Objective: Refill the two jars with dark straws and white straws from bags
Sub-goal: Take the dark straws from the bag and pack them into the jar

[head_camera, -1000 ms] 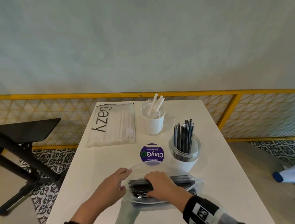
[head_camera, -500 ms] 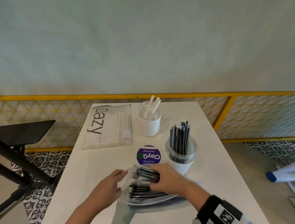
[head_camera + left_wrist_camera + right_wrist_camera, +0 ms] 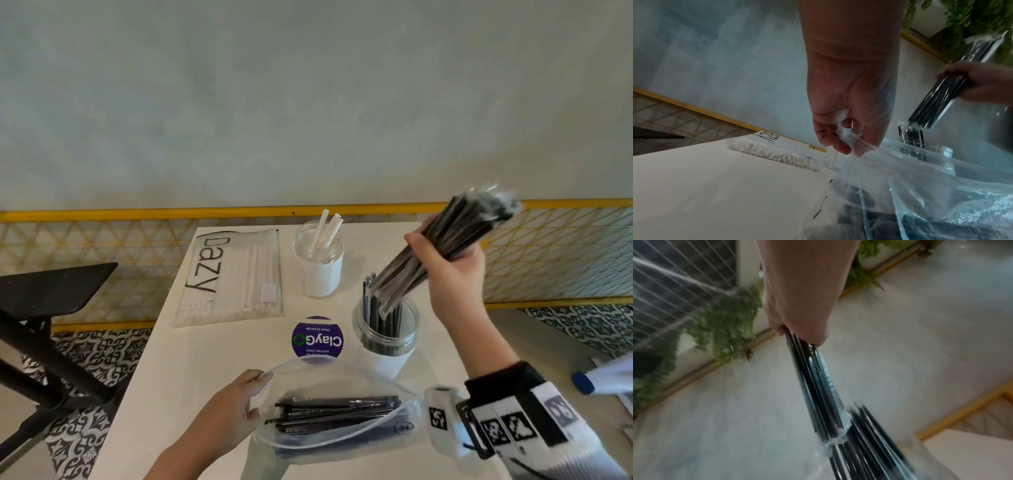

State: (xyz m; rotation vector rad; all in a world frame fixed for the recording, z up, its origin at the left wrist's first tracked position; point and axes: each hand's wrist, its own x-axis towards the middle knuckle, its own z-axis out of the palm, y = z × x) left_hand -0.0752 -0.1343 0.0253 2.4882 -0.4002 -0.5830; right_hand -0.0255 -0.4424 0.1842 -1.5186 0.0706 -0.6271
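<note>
My right hand grips a bundle of dark wrapped straws, tilted, its lower end just above the dark-straw jar; the same bundle runs down from my fist in the right wrist view. My left hand pinches the rim of the clear bag, which lies near the table's front edge with several dark straws inside. The pinch on the plastic bag shows in the left wrist view. At the back stand the white-straw jar and the flat bag of white straws.
A round purple sticker lies on the white table between jars and bag. A yellow mesh railing runs behind the table. A black stand is at the left, off the table.
My right hand has lifted a bundle of dark straws out of the clear bag and carried it up and right to above the dark-straw jar. The left hand has stayed on the bag's rim.
</note>
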